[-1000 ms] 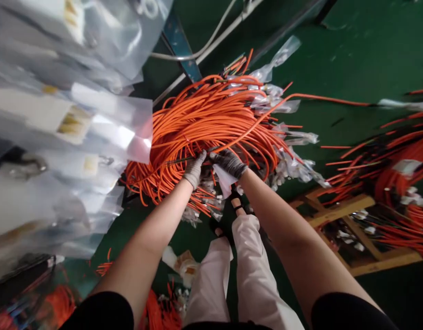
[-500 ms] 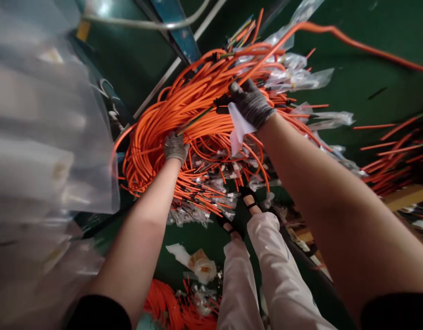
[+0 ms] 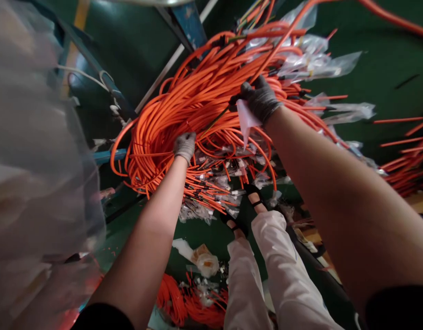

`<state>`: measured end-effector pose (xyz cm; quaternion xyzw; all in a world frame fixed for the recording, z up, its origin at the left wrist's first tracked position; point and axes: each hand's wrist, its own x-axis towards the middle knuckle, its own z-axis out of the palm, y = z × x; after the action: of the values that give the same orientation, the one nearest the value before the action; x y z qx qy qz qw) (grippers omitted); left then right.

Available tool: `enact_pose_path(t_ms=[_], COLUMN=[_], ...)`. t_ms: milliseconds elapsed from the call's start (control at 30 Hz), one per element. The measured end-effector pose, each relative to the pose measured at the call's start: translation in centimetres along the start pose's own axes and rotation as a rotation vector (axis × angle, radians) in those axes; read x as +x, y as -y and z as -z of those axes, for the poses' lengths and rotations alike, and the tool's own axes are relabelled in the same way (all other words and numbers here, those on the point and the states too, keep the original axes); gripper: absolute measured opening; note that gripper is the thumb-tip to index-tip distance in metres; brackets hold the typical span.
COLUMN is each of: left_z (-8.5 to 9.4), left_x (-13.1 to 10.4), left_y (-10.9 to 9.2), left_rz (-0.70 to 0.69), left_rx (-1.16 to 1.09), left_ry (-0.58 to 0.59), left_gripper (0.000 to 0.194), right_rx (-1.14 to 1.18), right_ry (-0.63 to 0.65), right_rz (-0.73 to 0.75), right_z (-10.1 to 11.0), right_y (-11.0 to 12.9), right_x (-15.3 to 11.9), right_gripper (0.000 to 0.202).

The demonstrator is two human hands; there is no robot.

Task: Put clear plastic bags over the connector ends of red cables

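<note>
A large bundle of looped orange cables (image 3: 163,105) lies ahead of me, with black-sleeved ends and clear plastic bags (image 3: 321,64) over many tips. My left hand (image 3: 184,145), in a grey knit glove, is closed at the bundle's inner side, where an orange cable runs into it from the left. My right hand (image 3: 261,98), also gloved, is closed round a cable end with a black sleeve, on top of the bundle. From that end a green-yellow wire (image 3: 214,121) slants down toward my left hand. A pale pink paper slip (image 3: 246,120) hangs under my right hand.
Translucent plastic sheeting (image 3: 42,151) fills the left side. A blue metal frame (image 3: 190,25) stands behind the bundle. More orange cables (image 3: 414,158) lie at right, and another pile (image 3: 173,298) is below. A tape roll (image 3: 207,263) rests on the green floor (image 3: 156,256) near my feet.
The view has shifted, so the bundle and both hands appear farther right. My left hand has moved a little up along the bundle, away from the sheeting. My right hand keeps its hold.
</note>
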<state>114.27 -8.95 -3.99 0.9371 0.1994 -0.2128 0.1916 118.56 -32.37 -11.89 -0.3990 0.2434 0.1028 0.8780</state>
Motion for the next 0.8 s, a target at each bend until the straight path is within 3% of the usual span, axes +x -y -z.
enact_pose_path(t_ms=[133,267,367,500,800], left_z=[-0.9,-0.5,0.0,0.2,0.6], left_x=[0.3,0.7,1.0,0.9,0.3], left_y=[-1.0,0.2,1.2,1.6,1.2], left_rz=[0.101,0.059,0.009,-0.030,-0.061], left_rx=[-0.254,-0.527,-0.498,-0.356,-0.315], left_ry=[-0.044,-0.026,0.012,0.036,0.050], left_gripper=[0.013,0.018,0.029,0.039,0.048], right_rx=[-0.007,0.049,0.088,0.064,-0.031], right_ry=[-0.089,-0.087,-0.111,-0.247,-0.226], right_rz=[-0.059,-0.063,-0.065,-0.130,-0.198], right_z=[-0.5,-0.9,-1.7,-3.5,-5.5], right_y=[0.1,0.7,1.7,2.7,-0.5], right_x=[-1.2,-1.3,-1.4,-1.7,-1.9], right_gripper=[0.059,0.068,0.063,0.025,0.022])
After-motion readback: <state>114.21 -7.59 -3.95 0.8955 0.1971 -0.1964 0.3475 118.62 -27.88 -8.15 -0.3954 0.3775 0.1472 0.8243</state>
